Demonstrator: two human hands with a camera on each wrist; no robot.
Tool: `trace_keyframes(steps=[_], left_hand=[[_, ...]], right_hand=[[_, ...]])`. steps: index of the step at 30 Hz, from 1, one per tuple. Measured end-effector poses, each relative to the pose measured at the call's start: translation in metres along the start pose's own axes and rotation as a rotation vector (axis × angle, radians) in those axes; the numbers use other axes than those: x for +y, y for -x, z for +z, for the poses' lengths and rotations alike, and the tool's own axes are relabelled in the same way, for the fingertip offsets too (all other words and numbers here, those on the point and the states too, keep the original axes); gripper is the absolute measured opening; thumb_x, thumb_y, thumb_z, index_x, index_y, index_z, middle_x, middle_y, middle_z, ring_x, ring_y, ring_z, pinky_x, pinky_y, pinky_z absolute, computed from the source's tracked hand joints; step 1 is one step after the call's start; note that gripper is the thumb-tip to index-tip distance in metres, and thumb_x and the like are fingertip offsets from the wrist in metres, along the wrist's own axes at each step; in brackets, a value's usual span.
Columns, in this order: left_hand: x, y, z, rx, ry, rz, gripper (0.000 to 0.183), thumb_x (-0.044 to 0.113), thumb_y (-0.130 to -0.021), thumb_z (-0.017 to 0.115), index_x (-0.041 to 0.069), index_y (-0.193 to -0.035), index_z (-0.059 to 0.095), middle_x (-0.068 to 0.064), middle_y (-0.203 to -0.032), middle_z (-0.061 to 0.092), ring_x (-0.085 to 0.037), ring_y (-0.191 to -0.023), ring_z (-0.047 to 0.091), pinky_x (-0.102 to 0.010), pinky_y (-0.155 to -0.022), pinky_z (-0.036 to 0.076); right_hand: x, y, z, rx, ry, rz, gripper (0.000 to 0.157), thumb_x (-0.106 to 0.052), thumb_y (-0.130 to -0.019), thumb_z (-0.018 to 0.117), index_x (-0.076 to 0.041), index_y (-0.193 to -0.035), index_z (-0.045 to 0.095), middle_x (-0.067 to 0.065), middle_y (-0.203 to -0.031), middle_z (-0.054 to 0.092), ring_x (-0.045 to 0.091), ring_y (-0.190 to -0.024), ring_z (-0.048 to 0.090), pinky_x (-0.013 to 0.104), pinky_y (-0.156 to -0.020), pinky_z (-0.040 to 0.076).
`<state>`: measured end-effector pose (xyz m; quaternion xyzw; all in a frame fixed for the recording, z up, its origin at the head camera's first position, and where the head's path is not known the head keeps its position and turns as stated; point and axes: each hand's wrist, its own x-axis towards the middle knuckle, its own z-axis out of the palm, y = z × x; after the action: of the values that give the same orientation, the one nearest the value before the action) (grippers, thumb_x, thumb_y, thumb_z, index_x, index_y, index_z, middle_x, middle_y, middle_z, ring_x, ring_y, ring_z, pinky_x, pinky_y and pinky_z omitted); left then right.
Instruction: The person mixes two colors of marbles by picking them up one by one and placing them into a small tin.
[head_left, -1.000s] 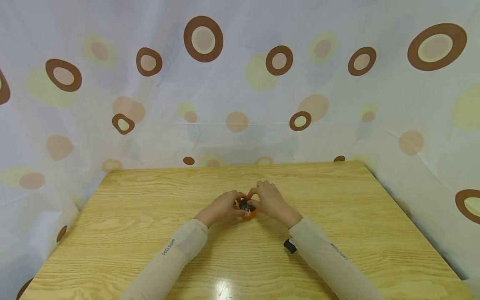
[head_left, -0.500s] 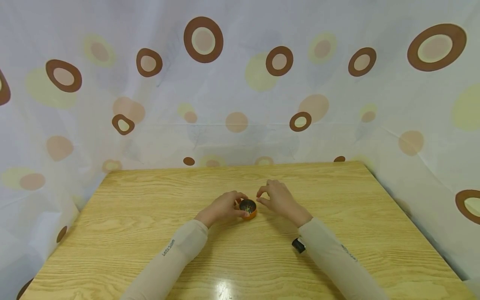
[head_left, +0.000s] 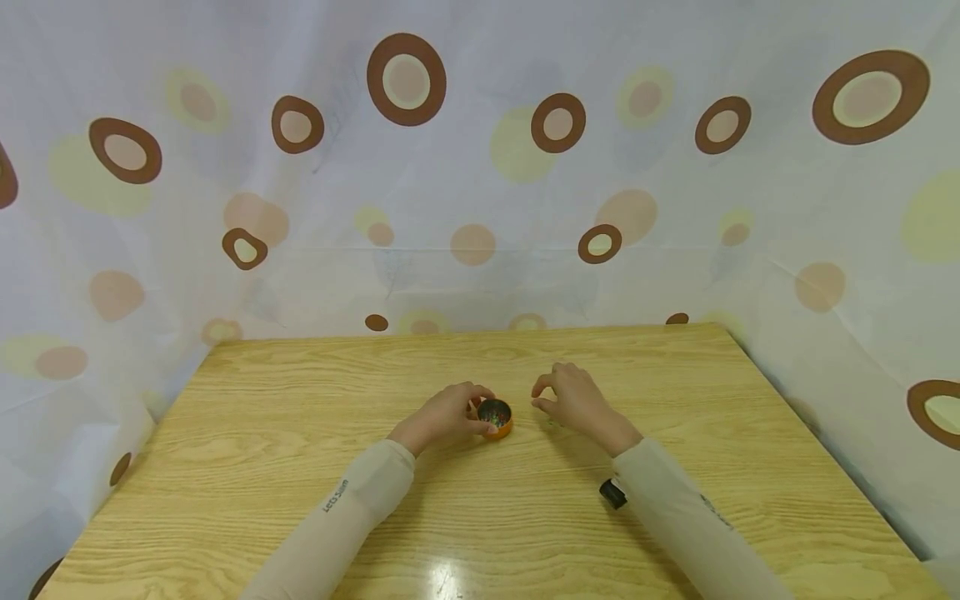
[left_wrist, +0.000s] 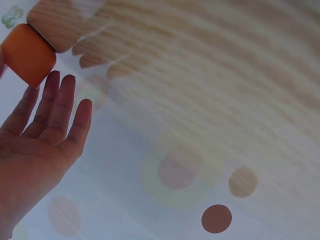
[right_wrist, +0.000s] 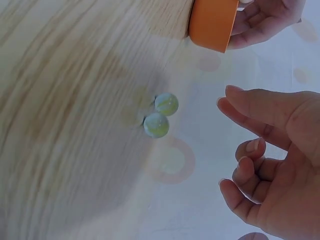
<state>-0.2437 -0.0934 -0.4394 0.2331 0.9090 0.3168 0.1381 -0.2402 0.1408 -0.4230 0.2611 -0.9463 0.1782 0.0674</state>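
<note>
A small orange round container (head_left: pixel 497 417) stands mid-table, dark inside with small glinting things I cannot make out. My left hand (head_left: pixel 450 414) holds it from the left, thumb and fingers curled round its wall. The left wrist view shows the container (left_wrist: pixel 27 52) at my fingertips (left_wrist: pixel 55 82). My right hand (head_left: pixel 572 398) hovers a short way right of it, fingers loosely curled and holding nothing. In the right wrist view, two pale green marbles (right_wrist: pixel 161 115) lie on the table between the container (right_wrist: pixel 212 22) and my right hand (right_wrist: pixel 260 117).
The wooden table (head_left: pixel 300 467) is backed and flanked by a white curtain (head_left: pixel 480 208) with brown and yellow circles. A small black wrist camera (head_left: pixel 612 493) sits under my right forearm. Both arms wear beige sleeves.
My right hand has drawn away to the right from the container's rim, which it touched a second ago. The left hand and the container have stayed put.
</note>
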Motion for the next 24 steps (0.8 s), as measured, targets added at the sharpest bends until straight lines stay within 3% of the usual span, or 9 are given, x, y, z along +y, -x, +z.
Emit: trace_keyframes(steps=[11,20,24], left_hand=[[0.0,0.002,-0.001,-0.001,-0.015,0.007,0.054,0.03,-0.088,0.072,0.012,-0.135,0.055,-0.011,-0.118,0.057,-0.017,-0.092,0.062,-0.032,-0.078,0.051],[0.0,0.001,0.0,-0.006,-0.025,0.003,0.054,0.031,-0.087,0.073,0.011,-0.134,0.055,-0.01,-0.117,0.057,-0.019,-0.093,0.059,-0.034,-0.08,0.05],[-0.001,0.001,-0.001,-0.004,-0.019,0.006,0.054,0.031,-0.087,0.073,0.012,-0.134,0.055,-0.01,-0.117,0.057,-0.019,-0.094,0.06,-0.033,-0.08,0.05]], right_hand=[[0.011,0.007,-0.007,-0.045,0.012,0.035,0.006,-0.012,-0.085,0.074,-0.007,-0.087,0.075,0.008,-0.083,0.062,0.029,-0.081,0.056,0.045,-0.072,0.045],[0.016,0.013,-0.008,-0.135,-0.005,0.087,0.004,-0.011,-0.084,0.074,-0.008,-0.084,0.075,0.01,-0.083,0.063,0.023,-0.07,0.054,0.037,-0.061,0.042],[0.016,0.013,-0.008,-0.147,0.003,0.077,0.004,-0.011,-0.084,0.075,-0.008,-0.084,0.076,0.012,-0.087,0.066,0.025,-0.073,0.058,0.042,-0.065,0.045]])
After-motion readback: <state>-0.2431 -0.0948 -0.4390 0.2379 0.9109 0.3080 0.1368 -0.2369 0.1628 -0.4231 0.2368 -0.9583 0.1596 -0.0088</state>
